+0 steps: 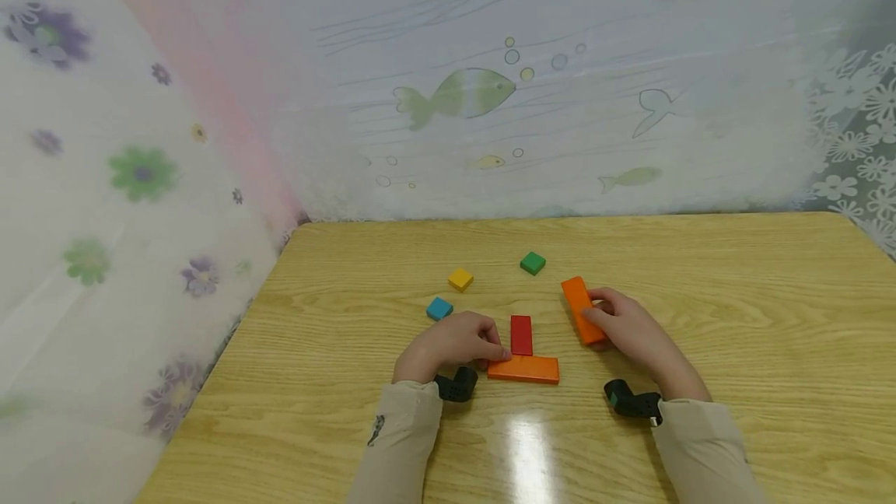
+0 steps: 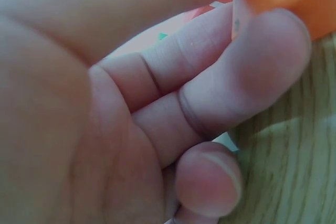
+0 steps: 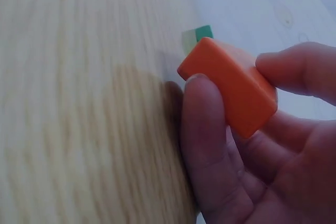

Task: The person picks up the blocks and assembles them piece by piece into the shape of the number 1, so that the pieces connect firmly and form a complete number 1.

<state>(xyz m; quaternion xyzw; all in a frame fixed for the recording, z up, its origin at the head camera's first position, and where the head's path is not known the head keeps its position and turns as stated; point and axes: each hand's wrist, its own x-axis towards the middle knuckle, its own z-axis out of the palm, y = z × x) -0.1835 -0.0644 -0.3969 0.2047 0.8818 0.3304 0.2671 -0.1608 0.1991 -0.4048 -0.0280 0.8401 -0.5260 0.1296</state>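
My left hand (image 1: 455,342) pinches the left end of an orange rectangular block (image 1: 530,369) that lies flat on the table. In the left wrist view, the thumb and fingertips meet at the end of this block (image 2: 317,11). A red rectangular block (image 1: 521,334) stretches away from its far long side, right at that edge. To the right, my right hand (image 1: 633,330) grips a second orange block (image 1: 578,303) between thumb and fingers. The right wrist view shows this block (image 3: 231,85) tilted, with fingers on opposite faces.
Beyond the hands, small square blocks lie on the wooden table (image 1: 336,426): blue (image 1: 439,309), yellow (image 1: 460,279) and green (image 1: 533,263). Patterned sheets hang behind the table's far edge and at its left. Black devices (image 1: 458,385) sit at both wrists.
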